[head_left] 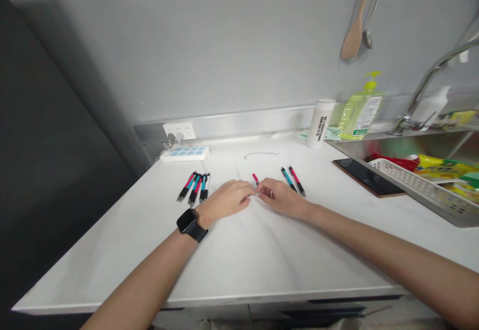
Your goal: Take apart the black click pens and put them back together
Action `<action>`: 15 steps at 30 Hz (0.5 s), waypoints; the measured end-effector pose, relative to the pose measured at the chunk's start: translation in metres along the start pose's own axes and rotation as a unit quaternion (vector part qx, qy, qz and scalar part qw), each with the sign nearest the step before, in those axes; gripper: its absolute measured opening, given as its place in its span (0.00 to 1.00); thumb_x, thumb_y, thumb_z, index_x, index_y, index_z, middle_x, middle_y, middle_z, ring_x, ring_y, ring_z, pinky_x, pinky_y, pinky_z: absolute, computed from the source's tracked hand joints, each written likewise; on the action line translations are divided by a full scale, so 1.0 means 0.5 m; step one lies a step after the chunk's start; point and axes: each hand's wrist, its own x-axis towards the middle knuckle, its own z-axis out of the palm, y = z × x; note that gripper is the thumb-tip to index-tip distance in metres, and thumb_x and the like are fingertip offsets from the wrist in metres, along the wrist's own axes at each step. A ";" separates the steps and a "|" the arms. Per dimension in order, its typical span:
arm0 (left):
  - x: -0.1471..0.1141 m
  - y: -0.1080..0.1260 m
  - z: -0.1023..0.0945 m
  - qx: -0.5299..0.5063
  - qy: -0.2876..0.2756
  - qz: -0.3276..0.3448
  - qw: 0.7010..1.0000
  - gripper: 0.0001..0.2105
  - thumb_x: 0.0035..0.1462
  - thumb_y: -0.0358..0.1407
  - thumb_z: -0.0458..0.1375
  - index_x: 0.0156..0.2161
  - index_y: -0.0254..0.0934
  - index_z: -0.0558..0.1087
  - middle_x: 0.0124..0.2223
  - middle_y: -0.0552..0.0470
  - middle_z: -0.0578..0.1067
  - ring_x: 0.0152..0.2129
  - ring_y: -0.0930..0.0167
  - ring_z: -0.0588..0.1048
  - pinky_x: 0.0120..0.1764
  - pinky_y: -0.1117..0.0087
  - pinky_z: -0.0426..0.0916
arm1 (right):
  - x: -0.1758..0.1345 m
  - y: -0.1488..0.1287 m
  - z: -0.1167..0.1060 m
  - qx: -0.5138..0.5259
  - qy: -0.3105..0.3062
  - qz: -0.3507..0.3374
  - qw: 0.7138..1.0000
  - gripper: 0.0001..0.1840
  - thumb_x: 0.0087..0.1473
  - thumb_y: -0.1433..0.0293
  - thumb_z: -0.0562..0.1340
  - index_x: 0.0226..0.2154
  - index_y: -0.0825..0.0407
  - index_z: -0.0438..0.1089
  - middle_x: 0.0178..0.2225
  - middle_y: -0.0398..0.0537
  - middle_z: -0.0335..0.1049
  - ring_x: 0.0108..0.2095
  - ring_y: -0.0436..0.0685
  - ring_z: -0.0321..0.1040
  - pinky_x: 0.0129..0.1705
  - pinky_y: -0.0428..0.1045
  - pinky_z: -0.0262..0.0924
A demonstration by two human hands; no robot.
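Note:
My left hand (230, 197), with a black watch (191, 224) on its wrist, is over the middle of the white counter. Its fingers are bent together, and what they hold, if anything, is too small to make out. My right hand (280, 196) meets it fingertip to fingertip, also pinched. A short red pen part (255, 177) sticks out beyond the right fingertips; its lower end is hidden. Several pens (195, 187) in red, blue and white with black grips lie beside my left hand. To the right of my right hand lie a blue pen (288, 178) and a red pen (297, 180).
A thin, bent strand (262, 153) lies behind the hands. At the back are a power strip (185, 154), a white cylinder (321, 123) and a green soap bottle (359, 113). On the right, a phone (366, 176) lies beside the sink and a white basket (422, 190).

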 end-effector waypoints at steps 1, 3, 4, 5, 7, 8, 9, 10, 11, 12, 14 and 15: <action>0.000 -0.003 -0.001 0.005 0.000 -0.011 1.000 0.09 0.57 0.28 0.51 0.39 0.38 0.73 0.38 0.50 0.74 0.38 0.69 0.72 0.45 0.69 0.63 | -0.002 -0.004 -0.003 -0.015 -0.009 -0.004 1.000 0.06 0.50 0.75 0.57 0.31 0.52 0.69 0.26 0.43 0.68 0.25 0.49 0.64 0.30 0.46 0.60; -0.001 -0.009 -0.001 0.009 0.002 -0.023 1.000 0.09 0.57 0.28 0.51 0.38 0.37 0.73 0.38 0.49 0.74 0.38 0.68 0.71 0.44 0.68 0.63 | -0.006 -0.012 -0.006 -0.033 -0.040 0.001 0.999 0.06 0.49 0.75 0.57 0.28 0.51 0.69 0.22 0.40 0.66 0.22 0.49 0.62 0.28 0.45 0.58; -0.001 -0.012 0.000 0.008 0.002 -0.024 1.000 0.09 0.58 0.28 0.51 0.38 0.37 0.73 0.38 0.49 0.74 0.39 0.68 0.71 0.44 0.68 0.63 | -0.007 -0.015 -0.007 -0.036 -0.052 0.006 0.998 0.07 0.49 0.75 0.57 0.27 0.51 0.70 0.21 0.40 0.65 0.22 0.49 0.61 0.28 0.45 0.57; -0.001 -0.013 0.001 0.005 0.000 -0.022 1.000 0.09 0.58 0.28 0.50 0.37 0.38 0.73 0.38 0.49 0.74 0.39 0.68 0.71 0.45 0.68 0.63 | -0.008 -0.016 -0.007 -0.036 -0.061 0.011 0.997 0.07 0.49 0.74 0.57 0.27 0.51 0.70 0.20 0.39 0.65 0.21 0.48 0.61 0.27 0.45 0.56; 0.000 -0.016 0.004 0.000 -0.001 -0.015 1.000 0.10 0.58 0.27 0.50 0.37 0.38 0.73 0.39 0.49 0.74 0.40 0.68 0.71 0.45 0.68 0.63 | -0.009 -0.016 -0.005 -0.027 -0.066 0.016 0.997 0.07 0.49 0.74 0.57 0.27 0.52 0.71 0.21 0.40 0.66 0.22 0.49 0.61 0.27 0.45 0.57; 0.000 -0.016 0.005 0.000 0.000 -0.010 1.000 0.11 0.58 0.27 0.49 0.38 0.37 0.74 0.39 0.49 0.74 0.40 0.68 0.71 0.45 0.68 0.63 | -0.008 -0.015 -0.004 -0.021 -0.064 0.016 0.998 0.06 0.50 0.73 0.57 0.27 0.52 0.71 0.22 0.40 0.67 0.22 0.49 0.62 0.28 0.45 0.57; 0.001 -0.017 0.006 0.001 0.001 -0.005 1.000 0.11 0.59 0.27 0.49 0.38 0.37 0.74 0.39 0.49 0.74 0.40 0.68 0.71 0.45 0.68 0.63 | -0.007 -0.014 -0.003 -0.018 -0.062 0.014 0.998 0.06 0.50 0.73 0.58 0.27 0.52 0.71 0.23 0.41 0.68 0.23 0.49 0.63 0.29 0.45 0.58; 0.002 -0.017 0.006 0.004 0.003 -0.001 1.000 0.11 0.59 0.27 0.49 0.38 0.37 0.74 0.39 0.49 0.74 0.40 0.68 0.71 0.45 0.68 0.63 | -0.006 -0.012 -0.002 -0.016 -0.059 0.011 0.998 0.06 0.50 0.72 0.58 0.28 0.52 0.71 0.25 0.42 0.69 0.24 0.49 0.63 0.30 0.46 0.59; 0.003 -0.017 0.006 0.009 0.004 0.001 1.000 0.11 0.59 0.27 0.49 0.38 0.37 0.74 0.39 0.49 0.74 0.40 0.68 0.71 0.45 0.68 0.63 | -0.005 -0.010 -0.002 -0.015 -0.057 0.006 0.998 0.06 0.50 0.72 0.59 0.28 0.52 0.72 0.26 0.43 0.69 0.25 0.49 0.64 0.31 0.46 0.60; 0.003 -0.017 0.006 0.013 0.004 0.003 1.000 0.11 0.59 0.28 0.49 0.38 0.37 0.74 0.39 0.49 0.74 0.41 0.68 0.71 0.46 0.68 0.64 | -0.003 -0.007 -0.002 -0.015 -0.055 -0.001 0.998 0.06 0.50 0.72 0.58 0.28 0.52 0.72 0.27 0.43 0.69 0.25 0.49 0.64 0.32 0.46 0.61; 0.002 -0.016 0.004 0.019 0.000 0.004 1.000 0.11 0.59 0.28 0.49 0.39 0.37 0.73 0.40 0.49 0.74 0.41 0.68 0.71 0.47 0.67 0.64 | 0.001 0.000 -0.005 -0.016 -0.041 -0.024 0.999 0.07 0.52 0.73 0.57 0.30 0.52 0.72 0.29 0.44 0.69 0.27 0.50 0.65 0.34 0.46 0.62; 0.001 -0.016 0.004 0.022 -0.001 0.000 1.000 0.10 0.59 0.28 0.49 0.40 0.37 0.73 0.41 0.49 0.74 0.42 0.68 0.71 0.47 0.67 0.64 | 0.003 0.005 -0.007 -0.019 -0.026 -0.039 0.999 0.07 0.53 0.73 0.57 0.31 0.52 0.71 0.30 0.45 0.69 0.29 0.50 0.66 0.36 0.47 0.63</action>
